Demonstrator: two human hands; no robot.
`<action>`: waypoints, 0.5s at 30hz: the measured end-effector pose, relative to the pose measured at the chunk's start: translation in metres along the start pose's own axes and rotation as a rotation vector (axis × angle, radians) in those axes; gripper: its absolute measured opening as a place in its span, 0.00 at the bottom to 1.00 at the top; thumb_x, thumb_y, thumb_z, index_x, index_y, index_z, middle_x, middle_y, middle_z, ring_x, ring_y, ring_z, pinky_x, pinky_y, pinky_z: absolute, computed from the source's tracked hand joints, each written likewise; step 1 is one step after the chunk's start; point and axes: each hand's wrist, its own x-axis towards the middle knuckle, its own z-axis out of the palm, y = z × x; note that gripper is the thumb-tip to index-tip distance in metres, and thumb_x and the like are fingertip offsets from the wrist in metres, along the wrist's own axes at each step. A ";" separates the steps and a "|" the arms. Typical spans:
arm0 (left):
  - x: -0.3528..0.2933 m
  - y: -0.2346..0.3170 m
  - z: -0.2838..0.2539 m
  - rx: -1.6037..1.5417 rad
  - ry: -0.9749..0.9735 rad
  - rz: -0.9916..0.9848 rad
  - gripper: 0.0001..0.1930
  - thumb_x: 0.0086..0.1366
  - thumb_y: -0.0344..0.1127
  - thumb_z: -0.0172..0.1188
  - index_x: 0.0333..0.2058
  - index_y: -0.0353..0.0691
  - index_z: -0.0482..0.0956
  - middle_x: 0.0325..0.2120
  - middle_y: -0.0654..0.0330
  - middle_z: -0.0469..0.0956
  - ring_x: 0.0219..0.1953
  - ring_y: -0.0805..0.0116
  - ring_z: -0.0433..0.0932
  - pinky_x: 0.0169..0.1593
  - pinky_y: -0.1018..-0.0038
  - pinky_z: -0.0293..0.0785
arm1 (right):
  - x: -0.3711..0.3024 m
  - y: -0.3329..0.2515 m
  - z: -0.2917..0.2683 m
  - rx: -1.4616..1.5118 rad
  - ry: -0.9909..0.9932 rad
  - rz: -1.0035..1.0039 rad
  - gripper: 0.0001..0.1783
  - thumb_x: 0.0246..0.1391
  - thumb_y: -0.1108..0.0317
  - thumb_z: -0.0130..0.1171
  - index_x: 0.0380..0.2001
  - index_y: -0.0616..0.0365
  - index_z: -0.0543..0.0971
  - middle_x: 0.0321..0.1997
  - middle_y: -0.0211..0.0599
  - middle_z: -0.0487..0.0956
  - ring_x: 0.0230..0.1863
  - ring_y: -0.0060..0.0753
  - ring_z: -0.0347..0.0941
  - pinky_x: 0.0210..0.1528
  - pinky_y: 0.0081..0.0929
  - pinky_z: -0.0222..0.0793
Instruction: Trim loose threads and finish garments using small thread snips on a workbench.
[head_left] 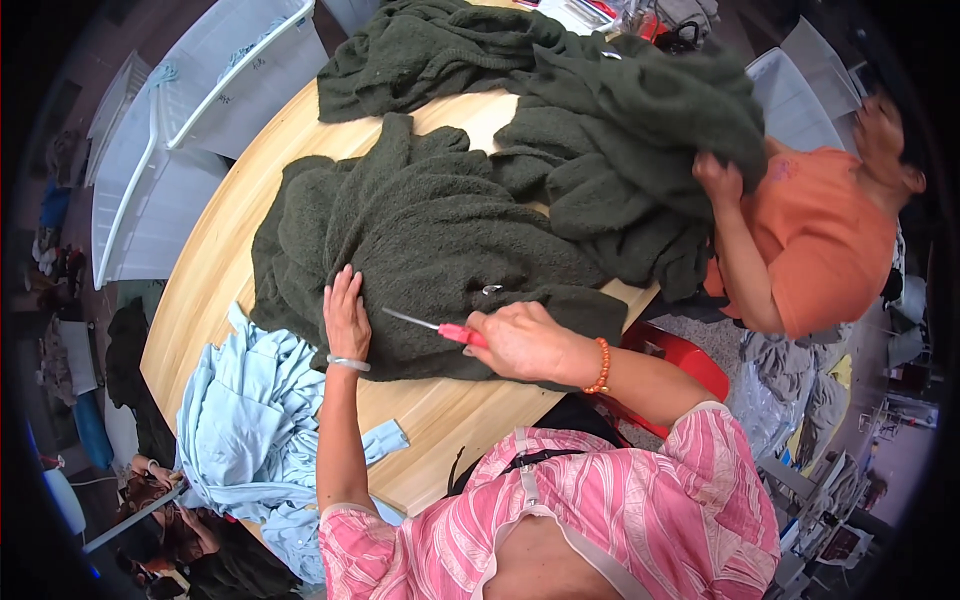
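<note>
A dark green knitted garment [430,240] lies spread and rumpled on the table in front of me. My left hand [346,312] rests flat on its left side, fingers stretched out and holding nothing. My right hand [530,340] is closed around a red-handled tool with a slim pointed metal blade [462,334]; whether it is a pair of scissors I cannot make out. The blade points left across the garment, towards my left hand. A small white label [491,290] shows on the knit just beyond my right hand.
Light blue cloth [250,410] is heaped at the left edge of the wooden table [215,260]. More green knitwear [420,60] lies at the back. A person in orange [830,240] grips a green garment [640,150] on the right. White plastic bins [150,200] stand beyond the table's left edge.
</note>
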 end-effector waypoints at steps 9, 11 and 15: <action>-0.084 -0.011 -0.012 0.062 -0.031 -0.551 0.33 0.61 0.47 0.59 0.64 0.50 0.60 0.63 0.55 0.61 0.66 0.49 0.55 0.64 0.39 0.42 | -0.025 -0.005 0.008 -0.039 0.153 0.179 0.16 0.55 0.55 0.57 0.39 0.56 0.75 0.27 0.52 0.79 0.35 0.56 0.77 0.39 0.48 0.72; -0.089 -0.005 -0.020 0.071 -0.120 -0.641 0.36 0.60 0.51 0.60 0.65 0.54 0.57 0.60 0.53 0.64 0.64 0.49 0.59 0.63 0.38 0.43 | -0.033 -0.002 0.007 -0.120 0.218 0.294 0.17 0.55 0.55 0.57 0.40 0.55 0.74 0.27 0.52 0.79 0.35 0.57 0.77 0.39 0.48 0.72; -0.110 -0.023 -0.016 0.073 -0.098 -0.602 0.39 0.58 0.54 0.61 0.65 0.57 0.56 0.47 0.54 0.73 0.54 0.52 0.70 0.61 0.34 0.45 | -0.052 -0.009 0.001 -0.145 0.271 0.386 0.17 0.56 0.55 0.56 0.41 0.56 0.73 0.27 0.52 0.79 0.35 0.58 0.77 0.40 0.49 0.71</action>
